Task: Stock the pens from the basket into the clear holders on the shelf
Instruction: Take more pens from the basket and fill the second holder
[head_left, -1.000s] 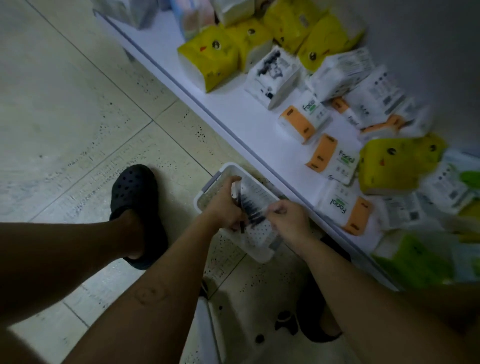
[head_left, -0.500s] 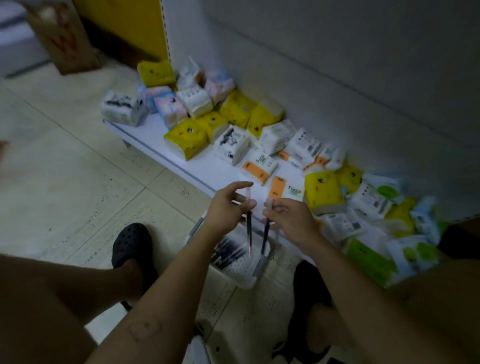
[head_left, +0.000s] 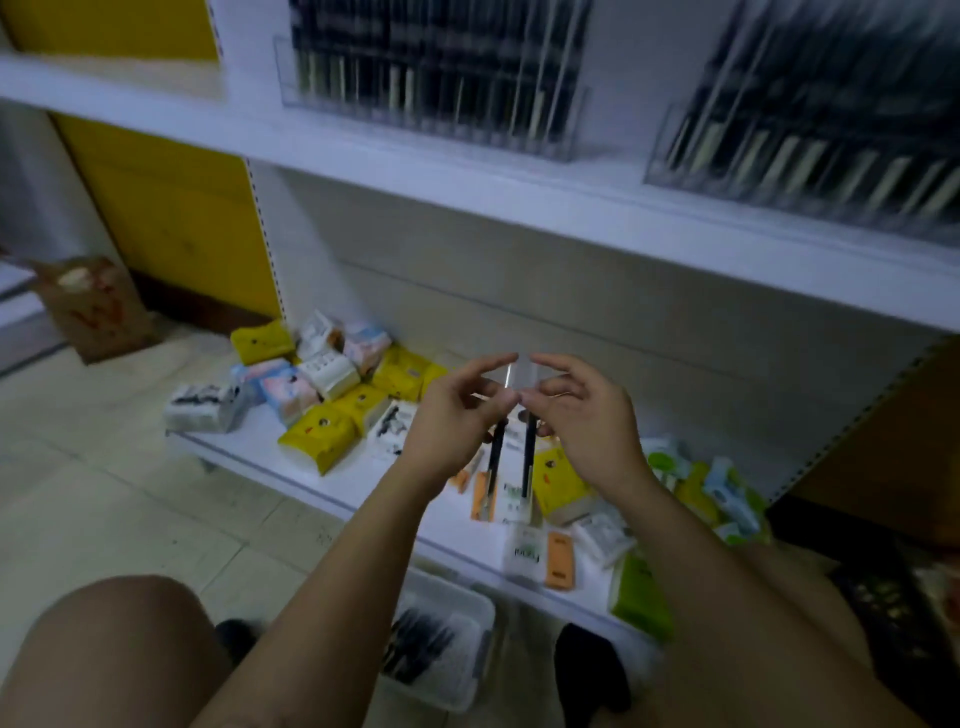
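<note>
Pinched at clear tops by left hand (head_left: 452, 423) and right hand (head_left: 589, 421), mid-frame: two slim black pens (head_left: 529, 460), hanging below curled fingers.

Holders (head_left: 431, 119) on the shelf (head_left: 467, 189): clear, glossy hard plastic. Shelf: smooth white finish with a slight sheen. Pens (head_left: 496, 457): matt black barrels, clear plastic upper ends. Basket (head_left: 483, 618): white plastic, dull. Tissue packs (head_left: 319, 439): shiny film wrap. Floor (head_left: 104, 493): pale smooth tile, speckled. Bag (head_left: 96, 309): creased brown paper.
</note>
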